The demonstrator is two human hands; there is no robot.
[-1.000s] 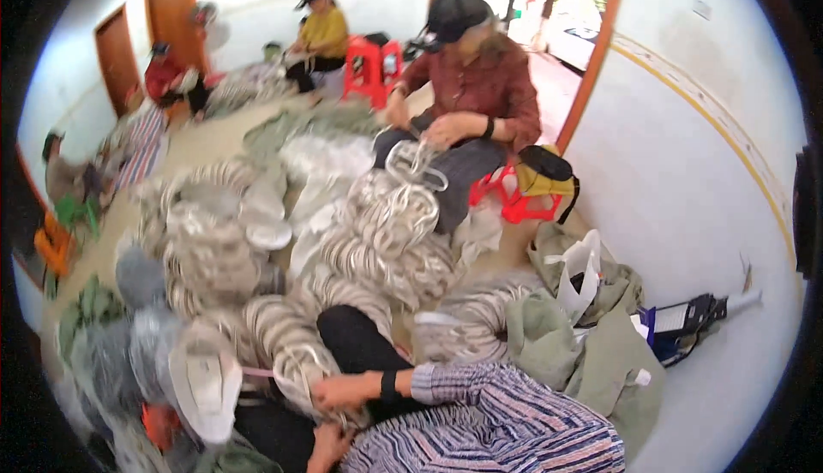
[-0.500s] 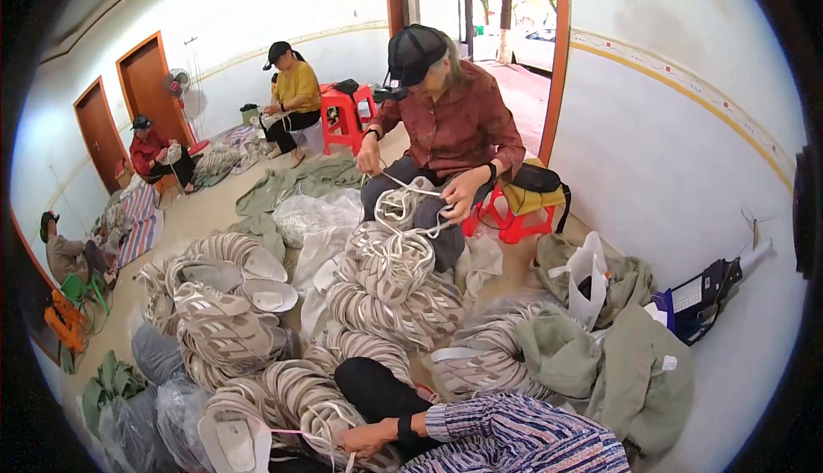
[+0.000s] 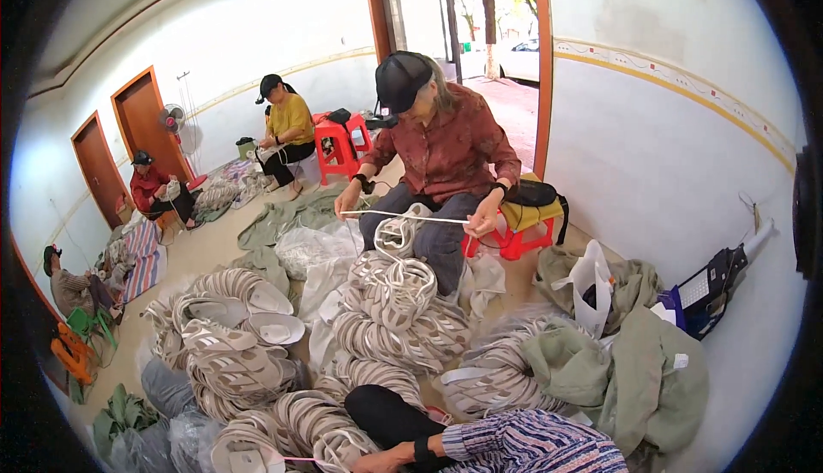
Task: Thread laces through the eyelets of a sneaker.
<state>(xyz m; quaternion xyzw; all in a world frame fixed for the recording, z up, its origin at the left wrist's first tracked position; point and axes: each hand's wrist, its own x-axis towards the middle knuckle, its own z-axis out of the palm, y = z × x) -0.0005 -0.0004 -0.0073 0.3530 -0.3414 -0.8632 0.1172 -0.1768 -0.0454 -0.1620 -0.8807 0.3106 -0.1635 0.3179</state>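
Only my right hand (image 3: 384, 458) shows, low in the head view, cut by the lower edge. A striped sleeve and a black wristband are behind it. Its fingers look closed at a beige shoe (image 3: 339, 449) in a packed row. What they hold is hidden. A thin pink strand or rod (image 3: 302, 458) runs from a light shoe (image 3: 244, 454) toward that hand. My left hand is out of view. Opposite me, a person in a dark red shirt stretches a white shoelace (image 3: 411, 214) between both hands above a stack of beige shoes (image 3: 403, 280).
More shoe stacks stand at the left (image 3: 236, 349) and right (image 3: 493, 379). Green cloth (image 3: 656, 379) and a white bag (image 3: 591, 289) lie at the right, plastic wrap (image 3: 193, 439) at the lower left. Red stools (image 3: 339, 152) and several seated people are farther back.
The view has shifted, and my right hand now sits lower and farther right in it. The person opposite has spread their hands, pulling the slack lace straight.
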